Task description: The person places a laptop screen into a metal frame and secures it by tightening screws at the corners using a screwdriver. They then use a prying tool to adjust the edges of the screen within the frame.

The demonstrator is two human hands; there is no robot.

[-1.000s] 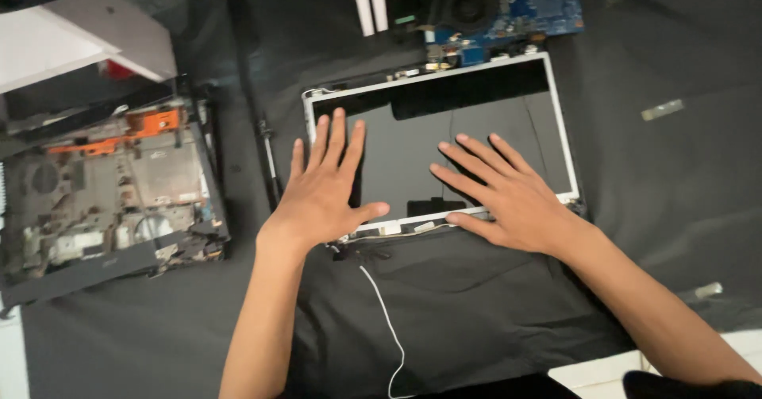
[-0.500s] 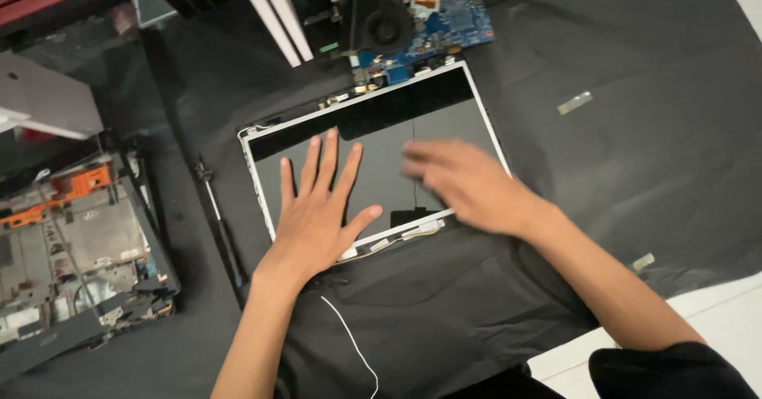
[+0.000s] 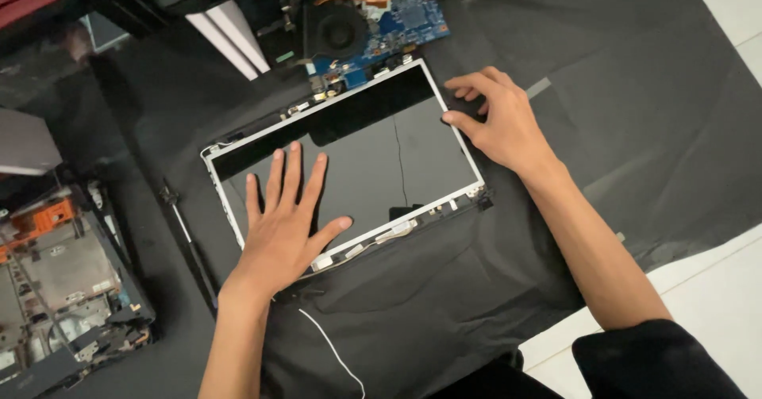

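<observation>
The bare left hand (image 3: 287, 228) lies flat, palm down, fingers spread, forearm stretched forward. The bare right hand (image 3: 498, 123) is arched, fingers curled downward, apparently gripping nothing, its dark sleeve pushed up.

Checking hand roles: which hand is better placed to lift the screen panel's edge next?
Right, probably. The right hand has its fingers curled at the panel's right edge, while the left hand lies flat on the screen panel, palm down, pinning it rather than gripping.

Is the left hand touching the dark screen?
Touching. The head view shows the left hand lying flat, palm and fingers pressed on the screen panel.
</observation>
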